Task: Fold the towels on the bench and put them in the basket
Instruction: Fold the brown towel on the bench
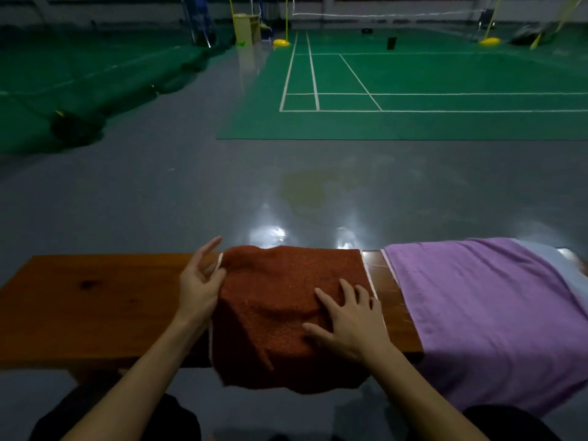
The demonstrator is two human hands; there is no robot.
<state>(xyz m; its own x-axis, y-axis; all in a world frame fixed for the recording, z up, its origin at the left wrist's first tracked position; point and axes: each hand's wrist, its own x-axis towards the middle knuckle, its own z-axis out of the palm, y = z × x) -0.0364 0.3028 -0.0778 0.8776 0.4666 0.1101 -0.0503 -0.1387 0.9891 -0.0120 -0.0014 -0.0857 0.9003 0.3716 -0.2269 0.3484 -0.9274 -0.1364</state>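
rust-red towel is lying across the middle of the wooden bench, its near edge hanging over the bench's front lip, surface rumpled with a soft ridge running toward the far left corner. a thin pale hem is showing along its left and right edges.

right hand is resting flat on the towel's right half, fingers spread wide and straight, palm down, pressing the cloth onto the bench.

left hand is sitting at the towel's left edge, fingers loosely extended and slightly fanned, fingertips touching or just beside the pale hem near the far left corner; cannot tell if anything is actually being pinched there.

purple towel is lying spread over the right part of the bench, apart from the red one with a strip of bare wood between them, its near side draping down off the front. a pale grey-blue cloth is peeking out from under its far right side.

beyond the bench, grey floor and a green badminton court with white lines are showing.
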